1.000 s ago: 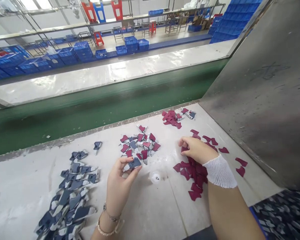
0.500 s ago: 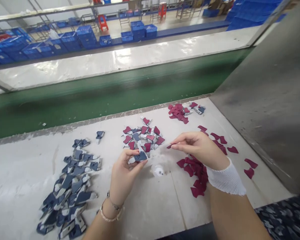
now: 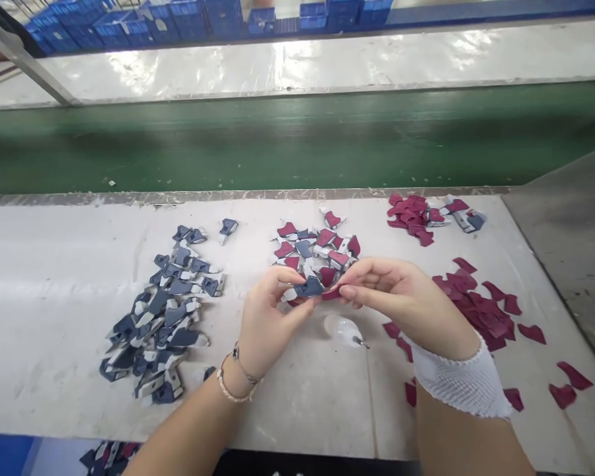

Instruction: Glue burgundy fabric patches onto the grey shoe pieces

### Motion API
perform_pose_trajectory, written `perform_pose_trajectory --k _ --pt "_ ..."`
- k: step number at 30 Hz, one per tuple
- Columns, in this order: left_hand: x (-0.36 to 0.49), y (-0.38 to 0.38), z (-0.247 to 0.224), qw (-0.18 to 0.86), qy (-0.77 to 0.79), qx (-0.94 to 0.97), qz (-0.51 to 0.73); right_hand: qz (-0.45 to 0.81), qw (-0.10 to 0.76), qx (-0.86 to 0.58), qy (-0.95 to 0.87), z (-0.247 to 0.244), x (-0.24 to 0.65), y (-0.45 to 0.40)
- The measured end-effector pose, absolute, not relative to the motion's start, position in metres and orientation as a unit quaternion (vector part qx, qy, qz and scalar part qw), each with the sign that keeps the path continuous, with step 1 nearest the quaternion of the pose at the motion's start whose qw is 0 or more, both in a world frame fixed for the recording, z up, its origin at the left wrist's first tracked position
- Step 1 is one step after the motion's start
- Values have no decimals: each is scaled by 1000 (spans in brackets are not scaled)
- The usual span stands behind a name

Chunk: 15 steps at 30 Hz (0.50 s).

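Observation:
Pinched in my left hand (image 3: 272, 307) is a dark blue and grey moulded plastic part (image 3: 309, 287). My right hand (image 3: 394, 291) grips a small maroon piece (image 3: 332, 293) between thumb and fingertips, its end up against the blue part; whether they touch I cannot tell. Just below both hands a small clear bottle with a thin metal tip (image 3: 347, 330) lies on the table. Behind my fingers is a cluster of grey parts with maroon faces (image 3: 327, 238). Loose maroon pieces (image 3: 476, 307) lie around my right wrist.
A heap of blue and grey parts (image 3: 166, 317) covers the table's left-centre. More maroon pieces (image 3: 409, 215) lie at the back right. Beyond the table's far edge runs a green belt (image 3: 277, 142). A metal panel (image 3: 570, 218) stands at right; blue crates (image 3: 163, 23) sit farther back.
My right hand has brought the maroon piece leftward to the blue part in my left hand. The camera view has tilted down and turned, so the far crates show less.

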<state>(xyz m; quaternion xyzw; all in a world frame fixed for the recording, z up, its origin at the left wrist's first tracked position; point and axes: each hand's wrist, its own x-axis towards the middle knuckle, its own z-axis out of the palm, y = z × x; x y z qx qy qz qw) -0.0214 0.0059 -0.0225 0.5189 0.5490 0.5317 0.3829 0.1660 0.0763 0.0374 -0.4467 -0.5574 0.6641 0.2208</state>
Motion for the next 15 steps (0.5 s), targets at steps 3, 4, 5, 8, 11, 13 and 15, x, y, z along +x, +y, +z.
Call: perform_pose_trajectory --k 3,4,5,8,11,13,15 --pt "-22 4 -25 348 553 554 516 680 219 -438 -546 29 164 75" --pt "-21 3 -25 339 553 564 511 689 219 -433 -539 27 164 75" --pt "-21 3 -26 330 553 572 508 696 218 -430 -531 25 164 75" --pt "-21 2 -26 315 549 588 504 702 209 -439 -520 22 163 75" --pt "-20 2 -26 309 544 595 504 690 195 -461 -523 20 162 76" --pt "-20 2 -25 305 542 598 505 687 194 -467 -522 19 161 76" --pt "-19 2 -25 298 540 602 507 689 198 -464 -520 18 159 76"
